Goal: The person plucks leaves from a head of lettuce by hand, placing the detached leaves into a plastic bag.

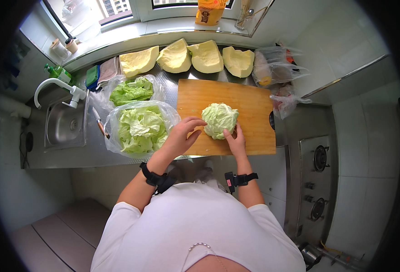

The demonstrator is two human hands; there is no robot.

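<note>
A pale green head of cabbage (219,119) sits on the wooden cutting board (200,91). My right hand (235,140) holds it from the right and near side, thumb on top of the leaves. At its left side is my left hand (186,133), thumb and fingers apart. Its fingertips reach the cabbage's edge; whether they press on it I cannot tell. Left of the board, a clear plastic bag (113,146) holds loose pale leaves (142,127). Behind it, another plastic bag (157,89) contains greener lettuce leaves (131,91).
Beside the leaf bag lies a knife (100,123), near the steel sink (65,127) and white faucet (55,81). Several cut melon or gourd wedges (206,57) line the back. Bagged food (281,64) stands back right. A gas stove (317,180) is at right.
</note>
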